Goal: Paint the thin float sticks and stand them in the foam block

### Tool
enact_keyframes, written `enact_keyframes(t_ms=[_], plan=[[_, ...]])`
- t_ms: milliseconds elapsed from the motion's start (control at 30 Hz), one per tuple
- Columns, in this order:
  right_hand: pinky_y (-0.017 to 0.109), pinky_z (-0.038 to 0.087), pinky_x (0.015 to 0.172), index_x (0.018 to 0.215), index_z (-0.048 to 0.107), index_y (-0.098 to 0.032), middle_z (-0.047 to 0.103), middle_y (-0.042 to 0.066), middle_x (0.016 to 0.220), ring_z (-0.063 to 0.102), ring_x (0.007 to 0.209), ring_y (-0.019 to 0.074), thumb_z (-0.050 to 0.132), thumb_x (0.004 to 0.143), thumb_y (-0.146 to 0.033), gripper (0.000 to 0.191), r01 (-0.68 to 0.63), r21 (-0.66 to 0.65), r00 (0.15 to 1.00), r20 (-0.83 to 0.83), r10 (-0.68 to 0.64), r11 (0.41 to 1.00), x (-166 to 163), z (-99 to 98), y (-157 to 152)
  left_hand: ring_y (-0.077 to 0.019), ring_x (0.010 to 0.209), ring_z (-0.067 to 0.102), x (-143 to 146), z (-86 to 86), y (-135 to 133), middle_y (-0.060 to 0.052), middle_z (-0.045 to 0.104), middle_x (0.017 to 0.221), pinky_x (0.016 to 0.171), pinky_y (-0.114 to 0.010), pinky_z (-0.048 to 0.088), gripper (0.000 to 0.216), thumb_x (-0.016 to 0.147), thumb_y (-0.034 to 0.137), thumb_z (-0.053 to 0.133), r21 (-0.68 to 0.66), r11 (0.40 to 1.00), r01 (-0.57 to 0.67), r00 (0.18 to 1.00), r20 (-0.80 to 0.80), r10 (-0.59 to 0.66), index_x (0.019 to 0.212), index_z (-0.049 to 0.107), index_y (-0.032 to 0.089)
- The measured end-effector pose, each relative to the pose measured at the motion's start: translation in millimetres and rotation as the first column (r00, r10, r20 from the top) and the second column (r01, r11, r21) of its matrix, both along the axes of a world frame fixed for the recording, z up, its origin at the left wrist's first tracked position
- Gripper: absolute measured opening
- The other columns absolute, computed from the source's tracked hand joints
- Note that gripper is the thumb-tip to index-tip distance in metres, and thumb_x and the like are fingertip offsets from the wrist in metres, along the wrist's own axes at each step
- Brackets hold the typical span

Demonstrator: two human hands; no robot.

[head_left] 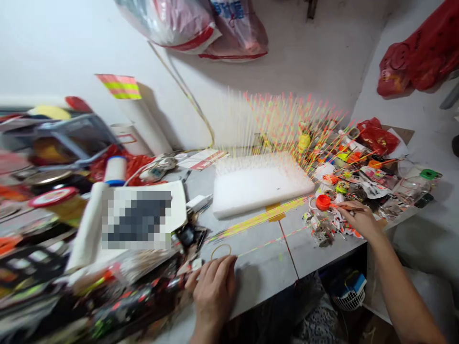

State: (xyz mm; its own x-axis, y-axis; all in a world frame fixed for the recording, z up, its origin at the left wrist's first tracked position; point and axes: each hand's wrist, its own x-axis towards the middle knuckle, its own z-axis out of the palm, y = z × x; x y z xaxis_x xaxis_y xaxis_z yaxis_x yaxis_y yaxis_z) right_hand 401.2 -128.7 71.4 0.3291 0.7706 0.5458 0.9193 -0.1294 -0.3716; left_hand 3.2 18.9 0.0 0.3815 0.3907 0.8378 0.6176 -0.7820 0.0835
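Note:
My left hand (215,284) is near the front edge of the table, fingers closed at the end of a thin stick banded in pink and yellow (274,240). The stick points right across the tabletop. My right hand (360,220) pinches a slim paintbrush (346,207), its tip at a small orange-red paint cap (323,202). Between and beyond my hands lies a bundle of yellow striped sticks (263,216), along a white foam block (258,187). Many thin sticks with bright tips (287,117) stand upright in the foam's far part.
Paint-smeared pots and scraps (344,184) crowd the table's right end. On the left are a red-lidded jar (57,203), a blurred pile of tools and a white sheet (179,205) with a pixelated patch. Plastic bags (236,28) hang above. The table's front edge (272,294) runs below.

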Motion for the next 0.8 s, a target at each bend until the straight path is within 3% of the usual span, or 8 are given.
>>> enact_keyframes(t_ms=[100,167,233,333,400,533,633,800], plan=[[0.037,0.056,0.072,0.089,0.071,-0.024,0.073,0.007,0.088,0.069,0.080,0.0244,0.052,0.094,-0.056,0.038,0.088,0.189,0.996,-0.032,-0.083,0.978,-24.7,-1.3,-17.7,-0.0160,0.080,0.065,6.0,4.7,-7.6,-0.001,0.071,0.083,0.081,-0.033,0.038,0.017,0.091,0.009,0.051,-0.056,0.998,0.000,1.000,0.023,0.002,0.095,0.062,0.022],[0.036,0.056,0.071,0.093,0.070,-0.021,0.072,0.008,0.086,0.069,0.077,0.0235,0.057,0.094,-0.050,0.031,0.126,0.359,0.988,-0.126,-0.085,0.925,-53.9,-10.3,-25.8,-0.0159,0.081,0.064,8.9,5.9,-10.5,-0.001,0.071,0.083,0.082,-0.033,0.038,0.019,0.091,0.008,0.049,-0.086,0.996,-0.014,0.999,0.040,0.018,0.095,0.061,0.022],[0.032,0.055,0.062,0.092,0.067,-0.021,0.070,0.006,0.081,0.068,0.069,0.0209,0.058,0.096,-0.042,0.023,0.053,0.481,0.977,-0.207,0.055,0.875,-92.2,-25.2,-28.7,-0.0160,0.081,0.064,10.5,6.3,-12.3,-0.001,0.071,0.083,0.083,-0.033,0.037,0.018,0.091,0.009,0.049,-0.098,0.995,-0.029,0.998,0.055,0.034,0.094,0.061,0.022],[0.032,0.056,0.059,0.092,0.065,-0.023,0.068,0.005,0.078,0.067,0.070,0.0208,0.056,0.098,-0.031,0.014,-0.161,0.550,0.945,-0.154,0.289,0.819,-155.2,-50.7,-20.9,-0.0158,0.080,0.063,11.5,7.0,-14.4,0.000,0.071,0.083,0.082,-0.033,0.036,0.017,0.092,0.009,0.049,-0.105,0.994,-0.031,0.997,0.068,0.038,0.093,0.061,0.022],[0.036,0.059,0.068,0.103,0.063,-0.024,0.070,0.005,0.088,0.069,0.079,0.0214,0.057,0.096,-0.022,0.009,-0.285,0.492,0.905,-0.145,0.400,0.823,-191.4,-63.0,-9.0,-0.0156,0.079,0.062,11.7,7.7,-15.6,0.000,0.071,0.082,0.081,-0.033,0.035,0.017,0.092,0.009,0.049,-0.110,0.994,-0.028,0.997,0.072,0.036,0.092,0.061,0.021],[0.031,0.059,0.068,0.107,0.060,-0.024,0.067,0.003,0.086,0.066,0.076,0.0176,0.059,0.092,-0.011,0.020,-0.406,0.503,0.854,-0.090,0.513,0.764,-235.3,-72.1,17.0,-0.0156,0.078,0.061,12.5,8.4,-17.3,0.000,0.070,0.082,0.082,-0.033,0.034,0.017,0.093,0.010,0.048,-0.129,0.991,-0.033,0.996,0.072,0.043,0.090,0.061,0.021],[0.028,0.057,0.065,0.105,0.059,-0.023,0.064,0.002,0.083,0.064,0.073,0.0157,0.057,0.091,-0.009,0.020,-0.429,0.500,0.850,-0.059,0.524,0.752,-247.9,-74.5,30.2,-0.0155,0.078,0.060,13.7,7.4,-17.7,0.000,0.069,0.081,0.082,-0.033,0.033,0.018,0.093,0.010,0.048,-0.136,0.990,-0.039,0.995,0.087,0.052,0.088,0.062,0.021],[0.027,0.057,0.068,0.102,0.058,-0.022,0.063,0.003,0.085,0.063,0.075,0.0150,0.054,0.092,-0.009,0.016,-0.396,0.475,0.878,-0.056,0.476,0.786,-254.2,-85.3,39.3,-0.0153,0.078,0.059,14.9,4.8,-17.9,0.001,0.069,0.080,0.082,-0.032,0.033,0.019,0.094,0.009,0.047,-0.141,0.989,-0.035,0.991,0.122,0.053,0.088,0.061,0.020]])
